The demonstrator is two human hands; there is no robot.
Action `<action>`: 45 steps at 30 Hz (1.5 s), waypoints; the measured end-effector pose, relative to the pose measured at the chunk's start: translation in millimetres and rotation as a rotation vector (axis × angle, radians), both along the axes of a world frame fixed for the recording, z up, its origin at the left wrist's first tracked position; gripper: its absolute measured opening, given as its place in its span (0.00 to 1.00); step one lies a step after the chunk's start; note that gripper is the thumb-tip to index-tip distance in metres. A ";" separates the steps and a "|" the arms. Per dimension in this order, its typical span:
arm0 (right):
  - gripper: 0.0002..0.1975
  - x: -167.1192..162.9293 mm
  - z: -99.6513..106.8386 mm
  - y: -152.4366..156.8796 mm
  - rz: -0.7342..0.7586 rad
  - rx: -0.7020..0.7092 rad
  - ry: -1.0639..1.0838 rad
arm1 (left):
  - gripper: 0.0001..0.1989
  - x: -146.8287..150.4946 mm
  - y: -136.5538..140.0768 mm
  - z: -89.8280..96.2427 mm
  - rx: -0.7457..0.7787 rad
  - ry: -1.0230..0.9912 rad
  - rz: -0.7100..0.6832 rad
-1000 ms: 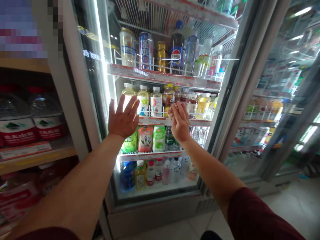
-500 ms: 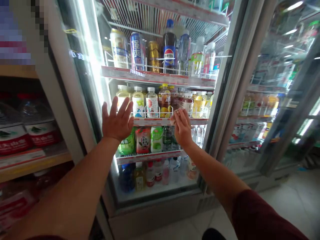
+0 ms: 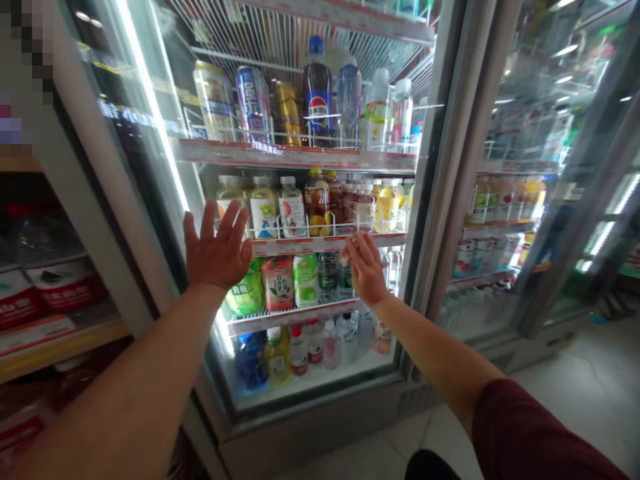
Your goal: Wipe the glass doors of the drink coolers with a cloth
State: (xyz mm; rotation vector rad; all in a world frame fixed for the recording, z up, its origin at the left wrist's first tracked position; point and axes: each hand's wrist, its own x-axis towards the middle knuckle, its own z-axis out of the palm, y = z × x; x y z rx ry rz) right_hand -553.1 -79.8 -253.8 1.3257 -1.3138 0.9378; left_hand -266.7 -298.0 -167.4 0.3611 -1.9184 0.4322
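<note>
My left hand [image 3: 215, 247] is spread with fingers up, palm toward the glass door [image 3: 310, 400] of a lit drinks fridge. It covers part of the bottles at the left of the middle shelf. Closer to the door's right side, my right hand [image 3: 367, 270] is closed, fingers bent together at the glass. Something small and pale shows at its fingertips, too unclear to name. Behind the door stand a cola bottle [image 3: 318, 93], a gold can [image 3: 289, 113], a green pouch [image 3: 247, 290] and a red pouch [image 3: 279, 283].
On the left, a wooden-edged shelf [image 3: 65, 350] holds large red-labelled water bottles [image 3: 65, 283]. Another glass-fronted fridge [image 3: 500, 200] stands to the right, beyond a metal door frame [image 3: 465, 167]. Pale floor tiles [image 3: 575, 400] lie below, with a dark shoe or knee [image 3: 430, 467] at the bottom edge.
The view has shifted a little, so the shelves sit further left. My right hand is slightly lower against the shelves. My left hand stays spread; the right stays closed.
</note>
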 end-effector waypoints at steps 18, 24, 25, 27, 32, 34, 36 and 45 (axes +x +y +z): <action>0.25 -33.4 -23.2 31.3 -0.020 0.137 -0.037 | 0.34 -0.6 1.5 0.7 0.009 -0.002 0.022; 0.25 -56.5 -25.6 41.6 -0.076 -0.159 -0.230 | 0.36 0.0 -3.2 -1.4 -0.028 -0.008 0.021; 0.25 -55.2 -32.1 43.2 -0.064 -0.112 -0.220 | 0.37 0.1 -4.0 -1.8 -0.039 -0.012 0.025; 0.24 -52.3 -43.8 46.4 -0.035 0.000 -0.184 | 0.37 0.4 -5.1 -2.4 -0.052 -0.014 0.029; 0.24 -68.3 -39.4 50.0 -0.064 -0.147 -0.309 | 0.37 -0.4 -5.4 -2.3 -0.062 -0.011 0.022; 0.26 -75.1 -37.8 48.8 -0.083 -0.246 -0.398 | 0.36 -1.5 -6.5 -2.5 -0.065 -0.005 0.048; 0.26 -73.7 -46.9 47.4 -0.086 -0.250 -0.452 | 0.35 -2.7 -8.5 -3.1 -0.081 0.003 0.080; 0.28 -71.1 -52.7 48.5 -0.024 -0.192 -0.549 | 0.34 -2.8 -8.7 -3.3 -0.112 0.011 0.069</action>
